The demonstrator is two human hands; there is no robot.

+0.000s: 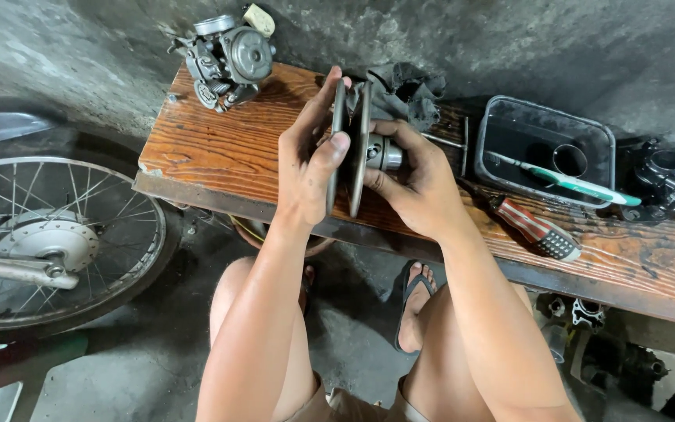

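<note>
A grey metal pulley assembly, made of two thin round discs set face to face with a narrow gap between them, is held edge-on to the camera above the front edge of a worn wooden desk. A short silver-grey hub juts from the right-hand disc, pointing sideways to the right. The discs stand upright, their rims dull and dark with grime; the left disc is partly hidden behind a thumb, and the whole piece sits clear of the desk's surface, not touching it.
</note>
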